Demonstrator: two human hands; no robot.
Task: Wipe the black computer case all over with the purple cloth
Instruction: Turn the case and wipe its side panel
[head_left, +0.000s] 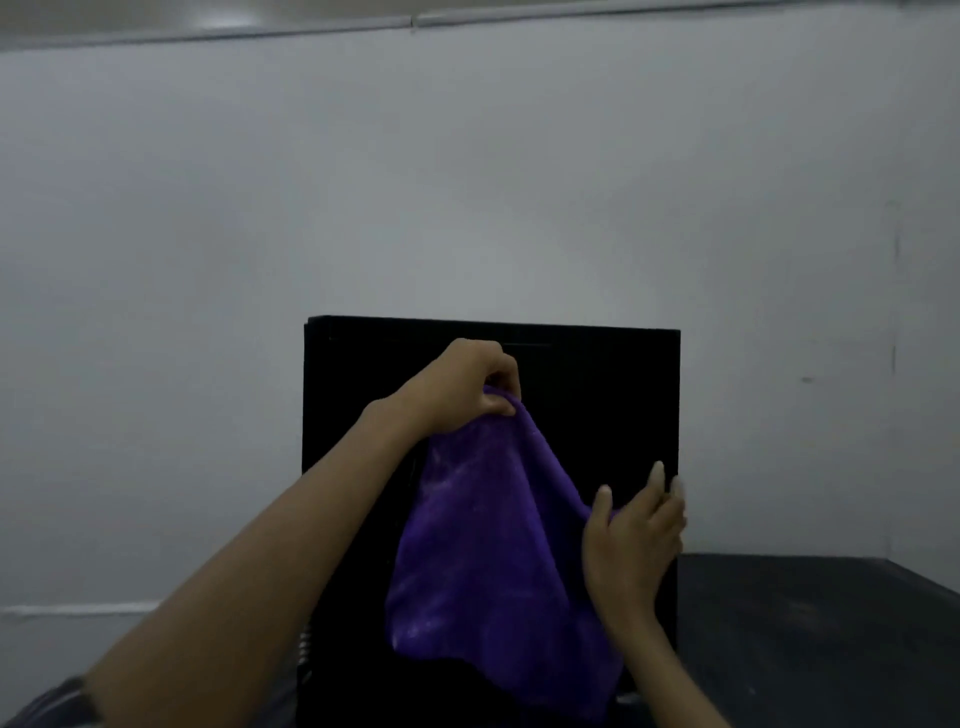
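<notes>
Purple cloth (493, 561): hangs spread out in front of the case's near face, held up by 1 top corner, with its lower edge draping loose.
Left hand (462, 387): thumb and fingers pinch the cloth's top corner, high up near the case's top edge.
Right hand (634, 540): fingers straight and apart, resting at the cloth's right edge close to the case's right side. Whether the palm traps any fabric is hidden.
Black computer case (597, 395): stands upright on the table, broad face toward the camera, right behind the cloth. I cannot tell whether the cloth touches it.
Table (805, 623): dark top, visible to the right of the case.
Wall (467, 182): plain and pale, behind everything.
Step in hand: probably spreading and readying the cloth. No firm wiping pressure shows yet.
Next move: likely needs the cloth flattened under 1 palm and pressed onto the near face, with the other hand steadying the case. The top, sides and back would then need reaching.
</notes>
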